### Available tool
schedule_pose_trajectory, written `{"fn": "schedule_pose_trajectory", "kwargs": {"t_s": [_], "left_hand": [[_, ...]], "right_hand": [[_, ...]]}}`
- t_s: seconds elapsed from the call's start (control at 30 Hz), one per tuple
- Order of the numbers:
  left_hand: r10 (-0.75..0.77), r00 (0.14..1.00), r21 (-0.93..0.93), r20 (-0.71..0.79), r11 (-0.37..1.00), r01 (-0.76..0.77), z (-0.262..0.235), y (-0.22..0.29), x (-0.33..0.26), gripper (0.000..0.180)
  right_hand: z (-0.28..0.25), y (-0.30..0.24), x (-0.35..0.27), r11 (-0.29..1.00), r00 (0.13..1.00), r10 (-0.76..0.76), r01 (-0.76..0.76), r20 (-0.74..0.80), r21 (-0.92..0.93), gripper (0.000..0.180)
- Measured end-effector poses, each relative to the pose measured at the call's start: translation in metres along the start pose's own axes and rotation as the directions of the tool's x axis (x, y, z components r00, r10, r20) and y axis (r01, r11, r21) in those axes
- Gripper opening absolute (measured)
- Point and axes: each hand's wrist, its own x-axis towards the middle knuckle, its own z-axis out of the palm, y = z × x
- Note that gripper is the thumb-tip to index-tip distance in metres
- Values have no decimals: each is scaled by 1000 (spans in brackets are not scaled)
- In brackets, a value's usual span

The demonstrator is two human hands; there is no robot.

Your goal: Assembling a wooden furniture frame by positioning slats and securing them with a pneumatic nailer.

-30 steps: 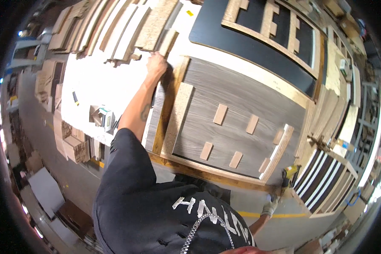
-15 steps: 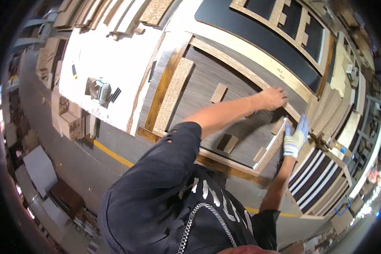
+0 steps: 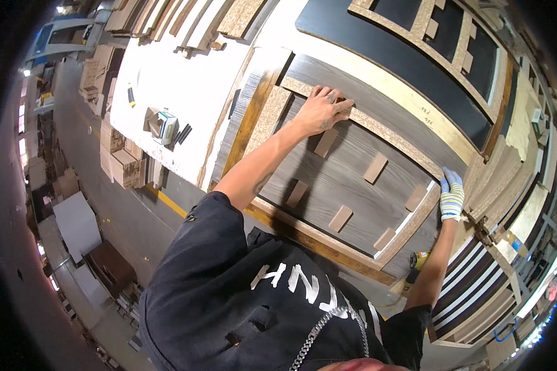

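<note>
Flat and open, the bare left hand (image 3: 323,110) presses its spread fingers on a long chipboard rail (image 3: 377,127) that runs along the far edge of a grey wood-grain panel (image 3: 343,179). It grips nothing; the palm lies on the panel just near of the rail. The gloved right hand (image 3: 451,195), in a white knit glove with blue fingertips, rests at the panel's right end, fingers laid over the end of that rail where it meets a short chipboard strip (image 3: 408,230) along the right edge. Whether it pinches the strip or only leans on it I cannot tell.

Small brown blocks (image 3: 375,168) lie scattered on the panel between the hands, apart from one another; one sits just under the left hand. Another chipboard strip (image 3: 268,120) lies along the panel's left edge, beside a wooden batten (image 3: 249,123).

Farther off lies a black panel (image 3: 408,86) carrying a chipboard frame (image 3: 427,28). To the left, on a white table (image 3: 185,86), stand a small box (image 3: 166,125) and a marker (image 3: 130,94). Boards are stacked at the table's far end (image 3: 185,18). A yellow-green tool (image 3: 418,261) lies near the panel's near right corner.
</note>
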Motion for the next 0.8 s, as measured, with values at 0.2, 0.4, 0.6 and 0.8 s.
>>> {"fn": "schedule_pose_trajectory", "kwargs": {"t_s": [0.2,0.4,0.6,0.8], "left_hand": [[-54,998,-80,-7,995,54,-8,-15,-19,34],[-82,996,-98,18,992,83,-9,-12,-16,31],[-86,995,-45,40,995,88,-17,-7,-8,36],[93,977,-104,191,992,-74,0,132,53,53]], "right_hand": [[9,-1,-10,999,999,-6,5,-37,-32,28],[13,-5,-29,979,971,186,-196,-152,-53,32],[42,24,-70,863,906,419,-376,-62,337,34],[60,-20,-92,495,840,505,-96,-196,864,59]]}}
